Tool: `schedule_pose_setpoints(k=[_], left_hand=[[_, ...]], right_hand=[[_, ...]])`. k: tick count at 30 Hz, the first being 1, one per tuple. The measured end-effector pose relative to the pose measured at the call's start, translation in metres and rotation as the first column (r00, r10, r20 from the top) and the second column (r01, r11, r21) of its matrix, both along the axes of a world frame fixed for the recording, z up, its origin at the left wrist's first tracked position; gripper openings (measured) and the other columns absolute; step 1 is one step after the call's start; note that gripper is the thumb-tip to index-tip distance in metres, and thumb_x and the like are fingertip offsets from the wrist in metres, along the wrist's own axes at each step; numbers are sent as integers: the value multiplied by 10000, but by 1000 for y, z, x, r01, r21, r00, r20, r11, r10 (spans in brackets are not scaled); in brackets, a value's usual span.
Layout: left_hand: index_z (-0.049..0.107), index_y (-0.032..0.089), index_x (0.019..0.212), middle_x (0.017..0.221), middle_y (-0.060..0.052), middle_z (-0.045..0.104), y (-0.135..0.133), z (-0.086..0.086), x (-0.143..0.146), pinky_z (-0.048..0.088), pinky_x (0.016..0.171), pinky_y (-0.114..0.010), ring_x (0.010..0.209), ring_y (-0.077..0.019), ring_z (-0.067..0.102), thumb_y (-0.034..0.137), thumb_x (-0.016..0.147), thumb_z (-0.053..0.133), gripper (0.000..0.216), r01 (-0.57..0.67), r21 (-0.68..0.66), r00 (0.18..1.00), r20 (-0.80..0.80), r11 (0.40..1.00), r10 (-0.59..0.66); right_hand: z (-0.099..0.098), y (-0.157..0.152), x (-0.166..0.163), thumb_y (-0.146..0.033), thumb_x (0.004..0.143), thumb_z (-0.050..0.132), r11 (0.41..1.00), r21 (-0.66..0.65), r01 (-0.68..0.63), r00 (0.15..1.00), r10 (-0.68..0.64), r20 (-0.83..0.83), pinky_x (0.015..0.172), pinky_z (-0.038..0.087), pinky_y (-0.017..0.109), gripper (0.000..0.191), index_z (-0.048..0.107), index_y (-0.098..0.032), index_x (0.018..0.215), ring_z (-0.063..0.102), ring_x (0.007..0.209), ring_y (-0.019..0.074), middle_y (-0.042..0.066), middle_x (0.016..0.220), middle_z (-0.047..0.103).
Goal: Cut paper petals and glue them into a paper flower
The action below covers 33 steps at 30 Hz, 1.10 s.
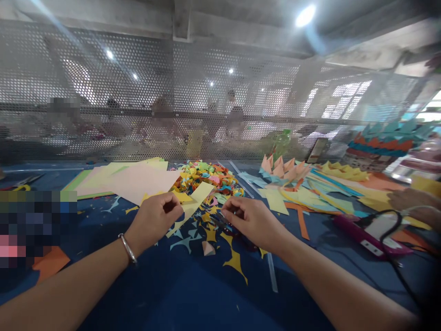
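Note:
My left hand (pixel 156 218) is closed in a pinch on a pale yellow sheet of paper (pixel 196 200), held just above the blue table (pixel 179 294). A metal bracelet (pixel 128 249) circles that wrist. My right hand (pixel 250 219) is closed beside it, fingers curled on something small and dark that I cannot make out, close to the paper's lower edge. Yellow, blue and pink paper scraps (pixel 210 234) lie under and between both hands.
A heap of coloured paper cuttings (pixel 206 177) and a stack of pastel sheets (pixel 127 181) lie behind my hands. Folded paper shapes (pixel 284 168) and strips sit right. A pink device (pixel 368 236) with a black cable lies by another person's hand (pixel 409 202). Mesh screen behind.

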<state>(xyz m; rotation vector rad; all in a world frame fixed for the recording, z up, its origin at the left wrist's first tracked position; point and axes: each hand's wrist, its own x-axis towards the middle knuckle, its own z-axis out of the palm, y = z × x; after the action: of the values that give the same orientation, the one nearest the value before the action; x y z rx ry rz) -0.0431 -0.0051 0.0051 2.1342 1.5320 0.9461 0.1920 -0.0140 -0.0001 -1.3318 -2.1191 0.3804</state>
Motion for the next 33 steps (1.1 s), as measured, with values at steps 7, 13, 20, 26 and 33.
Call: schedule_pose_setpoints(k=[7, 13, 20, 26, 33], left_hand=[[570, 178, 584, 487, 59, 478, 1, -2, -3, 315, 465, -210, 468, -94, 415, 257, 723, 511, 170, -48, 28, 996, 73, 998, 45], [585, 184, 681, 582, 32, 597, 1, -5, 1, 362, 500, -225, 501, -109, 490, 313, 833, 441, 246, 33, 7, 998, 57, 999, -33], [577, 190, 737, 642, 23, 598, 2, -10, -2, 390, 560, -235, 585, -127, 528, 338, 863, 460, 226, 67, 41, 997, 20, 997, -68], [622, 207, 850, 821, -15, 648, 1, -16, 4, 432, 650, -278, 722, -159, 578, 292, 842, 509, 142, 125, 78, 990, -72, 989, -120], [635, 211, 802, 805, -20, 632, -7, -12, 10, 438, 707, -322, 782, -189, 569, 230, 822, 534, 105, 187, 130, 965, -209, 974, -157]], right_hand=[[3, -1, 0, -265, 790, 477, 999, -17, 44, 999, -45, -21, 482, 320, 253, 158, 592, -180, 722, 447, 492, 117, 3, 588, 554], [4, -2, 2, -264, 801, 489, 997, -70, 44, 989, -33, 146, 501, 311, 260, 154, 593, -187, 717, 486, 518, 127, 17, 626, 603], [1, -3, 3, -279, 757, 555, 989, -146, 21, 954, 24, 297, 522, 310, 260, 121, 590, -185, 689, 534, 594, 151, 34, 677, 634], [-2, -4, 3, -251, 724, 572, 994, -101, 33, 938, 3, 346, 529, 301, 257, 68, 560, -200, 681, 509, 604, 142, 14, 701, 605], [-5, -2, 2, -239, 750, 540, 999, -40, 20, 944, -6, 329, 564, 322, 263, 59, 558, -198, 711, 520, 649, 153, 25, 725, 597]])
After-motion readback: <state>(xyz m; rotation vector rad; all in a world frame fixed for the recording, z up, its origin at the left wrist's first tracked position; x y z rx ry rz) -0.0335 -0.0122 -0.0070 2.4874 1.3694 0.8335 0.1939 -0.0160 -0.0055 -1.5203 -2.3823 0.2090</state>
